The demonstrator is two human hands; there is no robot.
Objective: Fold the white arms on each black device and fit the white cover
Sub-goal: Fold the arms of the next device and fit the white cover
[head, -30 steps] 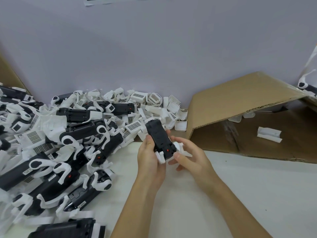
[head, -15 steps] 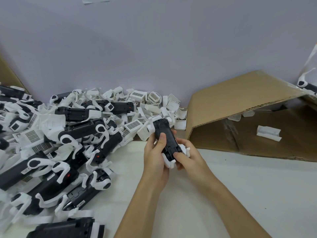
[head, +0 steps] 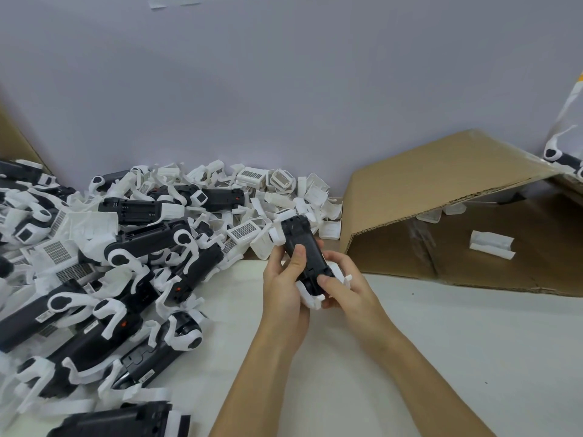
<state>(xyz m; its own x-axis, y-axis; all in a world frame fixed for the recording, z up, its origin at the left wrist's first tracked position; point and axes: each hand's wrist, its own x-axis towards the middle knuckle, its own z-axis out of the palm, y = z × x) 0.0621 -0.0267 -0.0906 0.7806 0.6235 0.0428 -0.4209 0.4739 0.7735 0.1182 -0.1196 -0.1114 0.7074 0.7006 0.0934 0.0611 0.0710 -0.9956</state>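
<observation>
1. The black device [head: 304,255] is held just right of the frame's centre, above the white table [head: 441,342], at the near edge of the heap of devices and covers [head: 126,263] that fills the left of the frame.
2. The left hand [head: 284,288] wraps its fingers around the device's left flank, thumb laid on the upper face. The right hand [head: 344,285] grips the near end, thumb pressing on the black body beside a white arm [head: 310,296].
3. Handling, as a judgement: it looks like a rigid plastic shell, light enough for one hand and smooth enough to slip if held loosely. The white arms look thin and hinged, so they are likely the fragile part. Best held by the black body along its long sides, leaving the arms free to swing.
4. Its long axis runs from the lower right near the palms up and slightly left toward the wall [head: 284,105]. The far end, with white parts [head: 277,231] beside it, points away from the person.
5. Whether a white cover is already fitted I cannot tell.
6. An open cardboard box [head: 441,190] lies at the right of the frame.
</observation>
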